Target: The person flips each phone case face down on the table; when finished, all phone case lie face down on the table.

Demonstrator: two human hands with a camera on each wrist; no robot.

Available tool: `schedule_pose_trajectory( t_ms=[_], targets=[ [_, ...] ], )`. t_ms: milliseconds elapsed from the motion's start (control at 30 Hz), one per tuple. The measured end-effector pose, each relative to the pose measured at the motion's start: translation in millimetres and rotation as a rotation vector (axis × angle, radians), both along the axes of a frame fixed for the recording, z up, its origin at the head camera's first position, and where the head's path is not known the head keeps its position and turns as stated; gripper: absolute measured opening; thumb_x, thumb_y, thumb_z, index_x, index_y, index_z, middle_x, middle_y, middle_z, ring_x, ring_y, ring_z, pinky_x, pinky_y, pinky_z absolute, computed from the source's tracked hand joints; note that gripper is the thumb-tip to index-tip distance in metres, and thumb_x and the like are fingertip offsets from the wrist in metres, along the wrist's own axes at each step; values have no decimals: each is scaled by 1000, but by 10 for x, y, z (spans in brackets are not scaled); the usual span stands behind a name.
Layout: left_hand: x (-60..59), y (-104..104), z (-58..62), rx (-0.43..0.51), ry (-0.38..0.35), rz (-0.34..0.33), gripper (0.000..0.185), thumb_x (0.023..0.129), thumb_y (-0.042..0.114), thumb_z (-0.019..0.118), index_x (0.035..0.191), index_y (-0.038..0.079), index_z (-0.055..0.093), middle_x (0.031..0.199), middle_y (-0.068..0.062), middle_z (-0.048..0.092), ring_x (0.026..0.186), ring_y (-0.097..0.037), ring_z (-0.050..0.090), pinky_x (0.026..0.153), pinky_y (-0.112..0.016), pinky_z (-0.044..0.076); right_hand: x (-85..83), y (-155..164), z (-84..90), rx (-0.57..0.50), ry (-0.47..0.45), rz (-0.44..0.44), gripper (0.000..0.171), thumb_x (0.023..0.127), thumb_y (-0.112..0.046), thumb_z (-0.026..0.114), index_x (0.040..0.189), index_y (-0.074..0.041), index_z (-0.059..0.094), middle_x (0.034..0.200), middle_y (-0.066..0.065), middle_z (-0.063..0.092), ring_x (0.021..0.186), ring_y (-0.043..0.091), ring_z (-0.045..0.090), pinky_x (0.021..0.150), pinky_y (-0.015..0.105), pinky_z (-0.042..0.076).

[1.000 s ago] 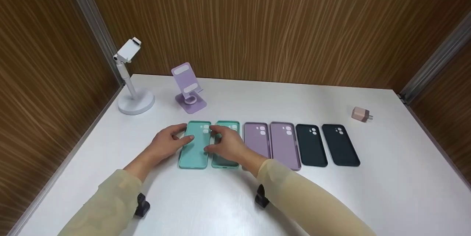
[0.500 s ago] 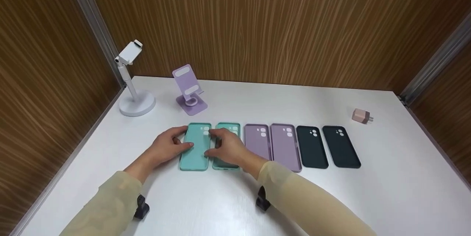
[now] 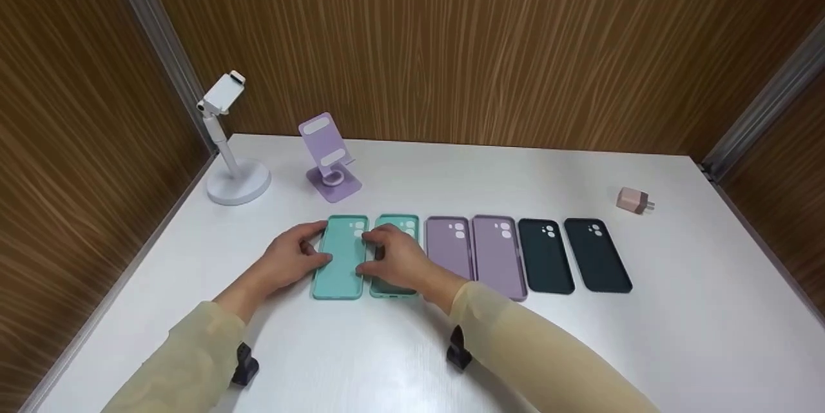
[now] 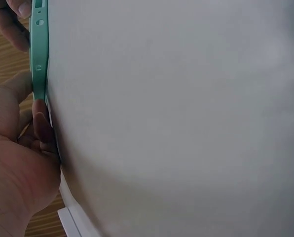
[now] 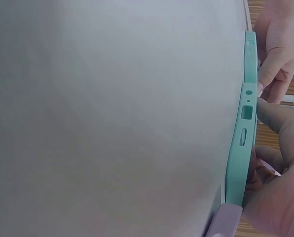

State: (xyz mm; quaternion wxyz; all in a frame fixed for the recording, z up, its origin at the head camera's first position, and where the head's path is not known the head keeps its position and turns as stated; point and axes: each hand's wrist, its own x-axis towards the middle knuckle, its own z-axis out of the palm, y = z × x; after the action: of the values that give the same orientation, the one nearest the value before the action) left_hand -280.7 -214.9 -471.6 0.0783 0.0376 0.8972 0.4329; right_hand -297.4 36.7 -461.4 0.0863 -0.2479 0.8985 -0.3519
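Fingers [image 3: 377, 236], bent inward, bracket the leftmost teal case [image 3: 343, 250].

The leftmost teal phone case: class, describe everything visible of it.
The leftmost teal phone case is a slim rectangle with rounded corners, apparently plastic or silicone, with pale camera cut-outs near its far right corner and small openings in its near edge. It lies flat on the white table, beside a second teal case. The left hand is at its left side, thumb over its face; the right hand has thumb and fingertip at its right edge.
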Motion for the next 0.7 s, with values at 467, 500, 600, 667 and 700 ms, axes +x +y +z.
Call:
schedule_pose_trajectory(
  t_ms=[467,500,600,667,700],
  targets=[
    [9,29,123,27,-50,45,68,101,12,70,163,13,43,136,-13,57,98,-22,55,79,-31,48,5,-12,27,31,-25,8,63,95,-29,83,150,-8,60,150,14,54,137,30,55,116,41,43],
    [9,30,138,34,-54,47,68,101,11,69,163,14,43,144,-13,54,99,-23,56,78,-30,49,2,-11,27,34,-25,10,63,95,-29,83,150,-8,60,150,14,54,137,30,55,116,42,43],
    [8,53,192,66,-61,55,68,100,9,68,163,15,43,158,-12,46,101,-23,58,75,-28,51,-4,-4,27,41,-22,14,63,95,-29,82,150,-7,60,151,14,54,137,30,55,116,42,43],
    [6,74,229,98,-62,61,67,99,8,67,162,16,44,158,-13,44,99,-22,58,72,-26,51,-10,0,25,46,-20,17,63,96,-29,82,150,-7,60,151,14,54,137,30,55,116,41,44],
    [4,86,249,112,-57,64,67,99,7,67,162,16,45,157,-13,45,97,-22,58,71,-25,51,-12,3,24,49,-19,20,63,96,-29,82,150,-7,60,151,15,54,137,30,55,115,41,44]
  ],
)
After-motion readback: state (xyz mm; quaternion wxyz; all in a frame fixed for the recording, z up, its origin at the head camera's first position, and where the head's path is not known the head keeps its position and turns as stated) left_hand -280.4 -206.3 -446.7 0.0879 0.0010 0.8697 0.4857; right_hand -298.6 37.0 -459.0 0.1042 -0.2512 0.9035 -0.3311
